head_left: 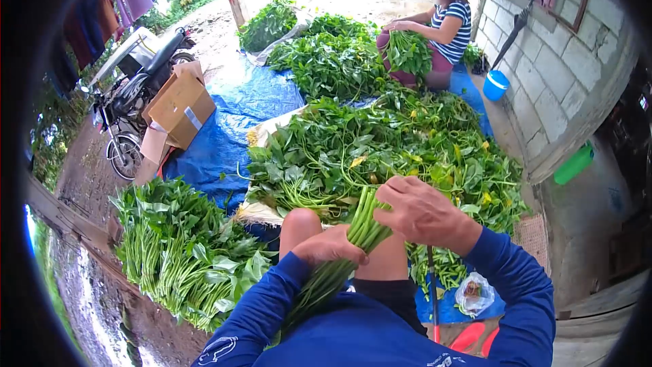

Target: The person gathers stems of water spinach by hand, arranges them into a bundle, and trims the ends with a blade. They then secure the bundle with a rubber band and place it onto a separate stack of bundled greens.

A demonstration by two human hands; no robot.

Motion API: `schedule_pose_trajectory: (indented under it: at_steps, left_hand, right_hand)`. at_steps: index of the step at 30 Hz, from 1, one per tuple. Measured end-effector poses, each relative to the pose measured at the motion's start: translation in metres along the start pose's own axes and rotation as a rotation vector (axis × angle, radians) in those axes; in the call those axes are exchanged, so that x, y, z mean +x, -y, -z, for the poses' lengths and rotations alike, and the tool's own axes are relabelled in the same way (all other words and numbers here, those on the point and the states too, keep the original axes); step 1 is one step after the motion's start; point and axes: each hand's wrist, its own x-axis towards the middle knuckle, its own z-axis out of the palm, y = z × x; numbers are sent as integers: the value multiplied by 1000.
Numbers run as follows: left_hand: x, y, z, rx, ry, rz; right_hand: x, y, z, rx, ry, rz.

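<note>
A bunch of long green stems stands slanted in front of my chest, its cut ends up and its lower part running down along my left forearm. My left hand is wrapped around the bunch at mid-length. At the top, my right hand has curled fingers pinching at the stem ends. Just beyond my knees lies a wide heap of leafy vines, some leaves yellow. To my left is a pile of sorted leafy stems, laid side by side. Short cut stem pieces lie below my right arm.
Across the heap a seated person holds a bunch of greens. A blue tarp lies underneath. At left stand a cardboard box and a motorcycle. A blue bucket and umbrella are by the block wall.
</note>
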Motion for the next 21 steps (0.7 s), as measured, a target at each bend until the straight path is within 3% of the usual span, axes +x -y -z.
schedule_pose_trajectory:
  at_steps: [9, 12, 14, 16, 18, 20, 21]
  left_hand:
    - [9, 18, 13, -15, 2, -119]
    - [2, 9, 13, -46, 17, -105]
    - [4, 12, 13, -49, 63, -114]
    - [4, 18, 21, -57, 80, -117]
    - [-12, 17, 34, -95, 23, -99]
    - [-38, 23, 51, -352, -87, -172]
    - [-57, 16, 65, -406, -118, -141]
  right_hand:
    - [2, -3, -20, -165, -145, 100]
    - [5, -10, -17, 117, 47, -67]
    - [8, -32, -25, 346, 47, -81]
    - [12, -56, -32, 545, -50, -179]
    - [19, -78, -51, 542, -461, -505]
    - [16, -57, -41, 1017, -647, -825]
    - [7, -56, -58, 1305, -633, -771]
